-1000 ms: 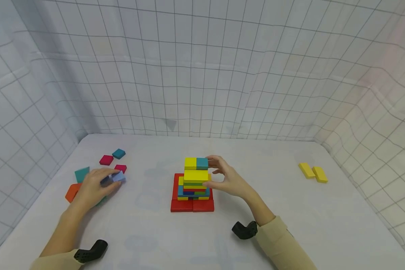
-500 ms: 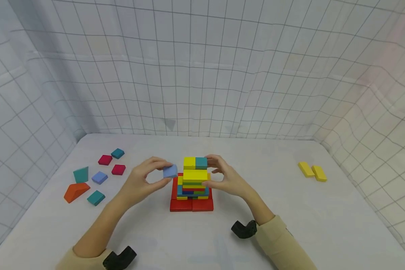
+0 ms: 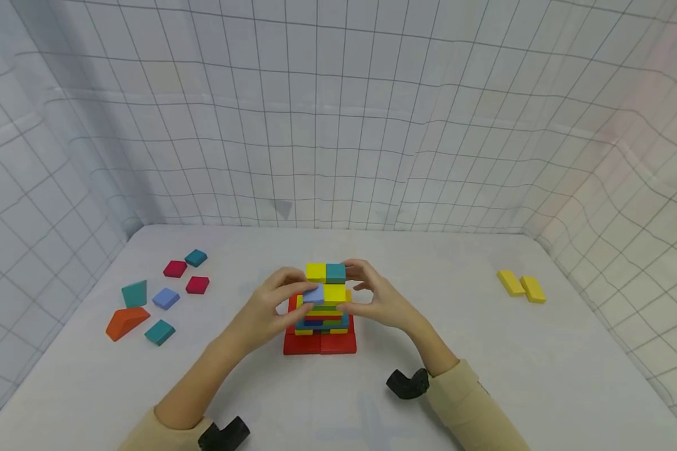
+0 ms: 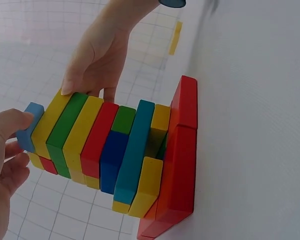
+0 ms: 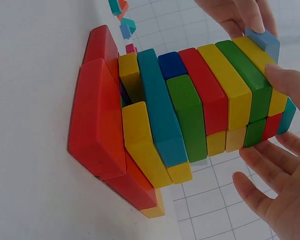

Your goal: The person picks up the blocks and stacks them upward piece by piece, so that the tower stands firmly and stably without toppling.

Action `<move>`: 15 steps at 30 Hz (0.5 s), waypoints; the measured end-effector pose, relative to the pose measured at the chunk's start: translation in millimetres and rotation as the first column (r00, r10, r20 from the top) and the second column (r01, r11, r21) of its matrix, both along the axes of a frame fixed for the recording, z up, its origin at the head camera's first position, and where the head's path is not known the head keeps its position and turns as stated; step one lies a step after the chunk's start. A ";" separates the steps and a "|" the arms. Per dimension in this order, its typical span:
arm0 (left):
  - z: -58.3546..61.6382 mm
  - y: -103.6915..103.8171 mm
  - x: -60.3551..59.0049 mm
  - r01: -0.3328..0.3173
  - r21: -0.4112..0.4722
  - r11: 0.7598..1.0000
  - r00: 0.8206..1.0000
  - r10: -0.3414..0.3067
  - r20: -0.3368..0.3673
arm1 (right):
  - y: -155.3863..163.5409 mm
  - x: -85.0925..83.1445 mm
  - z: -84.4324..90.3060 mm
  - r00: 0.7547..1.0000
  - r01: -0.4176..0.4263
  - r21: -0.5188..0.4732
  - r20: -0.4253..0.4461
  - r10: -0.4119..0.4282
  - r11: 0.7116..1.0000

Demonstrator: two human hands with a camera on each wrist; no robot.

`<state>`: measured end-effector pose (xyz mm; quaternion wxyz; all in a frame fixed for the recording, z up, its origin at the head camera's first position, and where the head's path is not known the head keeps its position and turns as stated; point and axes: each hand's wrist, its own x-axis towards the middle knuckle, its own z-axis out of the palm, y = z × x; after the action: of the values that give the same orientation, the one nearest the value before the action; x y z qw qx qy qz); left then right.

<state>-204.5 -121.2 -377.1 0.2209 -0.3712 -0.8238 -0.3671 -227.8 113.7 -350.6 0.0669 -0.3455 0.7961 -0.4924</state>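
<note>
A tower of coloured blocks [image 3: 334, 294] stands on a red block base [image 3: 338, 342] at the middle of the table. My left hand [image 3: 262, 313] pinches a light blue block [image 4: 31, 125] between thumb and fingertips, right at the top face of the front yellow block [image 4: 51, 122]. From the other side, my right hand [image 3: 380, 302] holds the upper tower, thumb at the front yellow block and fingers at the back. A yellow block [image 3: 316, 272] and a teal block [image 3: 335, 272] sit side by side at the tower's far top.
Loose on the left lie two crimson blocks [image 3: 197, 285], several teal pieces [image 3: 160, 332], another light blue block [image 3: 166, 298] and an orange wedge [image 3: 126, 322]. Two yellow blocks [image 3: 533, 289] lie far right. Gridded white curtains [image 3: 338, 156] surround the table.
My left hand has picked up the light blue block from the left-hand pieces and brought it rightward to the tower's upper front. My right hand has stayed at the tower.
</note>
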 end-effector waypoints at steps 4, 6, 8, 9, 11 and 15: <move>-1.0 1.4 -1.8 -0.052 -0.040 0.998 0.994 0.048 -0.094 | 0.2 0.2 -0.1 1.000 0.003 0.001 0.001 -0.003 1.000; -1.0 1.8 -3.0 -0.066 -0.048 0.997 0.992 0.060 -0.107 | 0.4 0.3 -0.1 1.000 0.003 -0.001 0.003 -0.003 1.000; -1.3 2.3 -4.4 -0.064 -0.047 0.997 0.993 0.059 -0.099 | 0.6 0.3 -0.2 1.000 0.004 -0.001 0.004 -0.004 1.000; -1.2 2.6 -4.8 -0.060 -0.043 0.997 0.995 0.056 -0.086 | 0.7 0.3 -0.2 1.000 0.003 0.000 0.005 -0.003 1.000; -1.4 3.1 -5.4 -0.052 -0.030 0.998 0.997 0.050 -0.065 | 0.8 0.4 -0.3 1.000 0.003 0.001 0.005 -0.003 1.000; -3.0 4.0 -6.2 -0.039 0.002 0.999 0.999 0.039 -0.022 | 0.3 0.7 0.7 1.000 0.003 0.006 0.005 -0.003 1.000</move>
<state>-210.7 -117.2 -380.1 0.2372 -0.3587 -0.8283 -0.3591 -227.0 113.9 -349.9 0.0691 -0.3429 0.7979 -0.4909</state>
